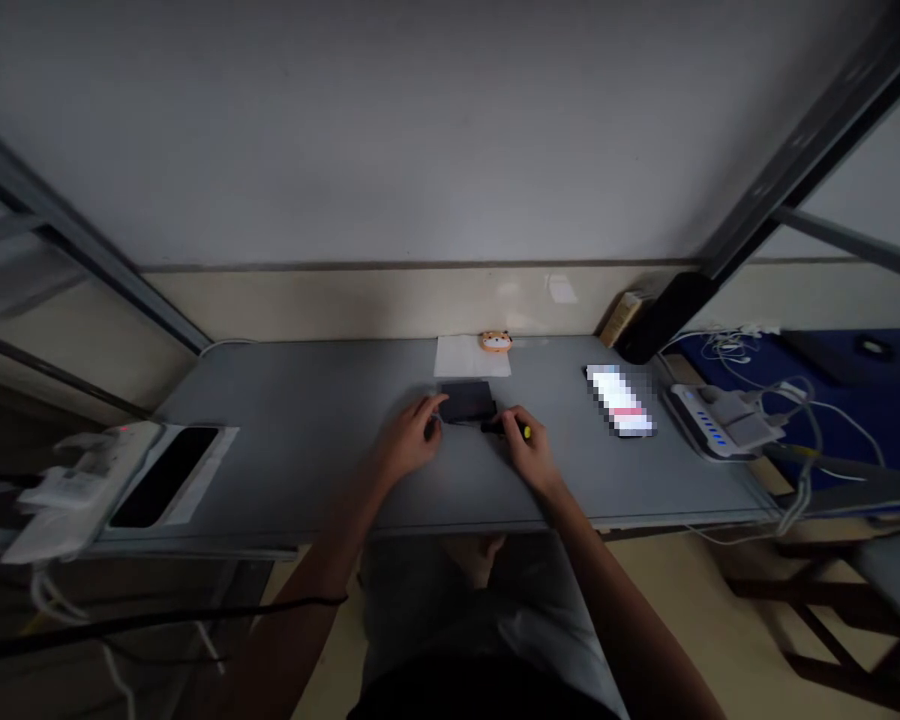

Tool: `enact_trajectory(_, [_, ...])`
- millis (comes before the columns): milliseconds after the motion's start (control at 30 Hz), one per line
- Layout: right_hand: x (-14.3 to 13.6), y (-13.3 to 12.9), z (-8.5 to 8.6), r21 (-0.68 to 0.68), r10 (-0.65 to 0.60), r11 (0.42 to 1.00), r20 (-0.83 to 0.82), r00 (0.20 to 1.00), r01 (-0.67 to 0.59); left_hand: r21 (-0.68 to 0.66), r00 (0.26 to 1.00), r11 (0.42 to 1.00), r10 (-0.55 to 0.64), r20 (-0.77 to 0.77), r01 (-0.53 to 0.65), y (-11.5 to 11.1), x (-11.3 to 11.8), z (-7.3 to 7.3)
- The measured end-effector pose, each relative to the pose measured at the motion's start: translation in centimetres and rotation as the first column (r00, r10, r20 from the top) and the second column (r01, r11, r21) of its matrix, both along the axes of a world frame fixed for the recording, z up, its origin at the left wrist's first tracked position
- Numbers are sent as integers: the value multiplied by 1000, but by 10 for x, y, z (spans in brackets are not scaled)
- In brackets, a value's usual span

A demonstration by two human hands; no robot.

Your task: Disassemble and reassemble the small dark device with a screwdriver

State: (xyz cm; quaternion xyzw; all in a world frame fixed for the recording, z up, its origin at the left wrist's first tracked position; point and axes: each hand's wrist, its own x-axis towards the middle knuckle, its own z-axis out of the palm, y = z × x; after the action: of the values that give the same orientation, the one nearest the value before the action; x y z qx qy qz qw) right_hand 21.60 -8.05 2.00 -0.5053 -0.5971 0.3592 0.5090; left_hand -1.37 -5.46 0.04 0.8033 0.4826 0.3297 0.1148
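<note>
Left hand (412, 438) touches black case (467, 402); right hand (531, 448) holds yellow-ended tool (492, 427).

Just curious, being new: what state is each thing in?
Left hand: at black flat object's edge.
Right hand: gripping black-and-yellow tool.
Black flat object: lying flat.
Left phone: screen dark.
Right phone: screen lit.
Left power strip: red light on.
Right power strip: blue lights on.
Paper: under orange figure.

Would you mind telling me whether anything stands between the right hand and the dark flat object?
Nothing visible blocks the right hand; only the dark tool it holds projects toward the near right corner of the dark flat object.
</note>
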Motion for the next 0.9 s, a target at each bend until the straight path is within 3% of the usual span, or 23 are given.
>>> enact_trajectory(300, [2, 2, -6, 1, -2, 1000, -49, 999, 2, -10, 1000, 1000, 16, 18, -16, 2, 0, -4])
enact_trajectory(900, [3, 2, -5, -21, -4, 1000, -52, 999, 3, 8, 1000, 1000, -24, 13, 24, -1, 0, 2])
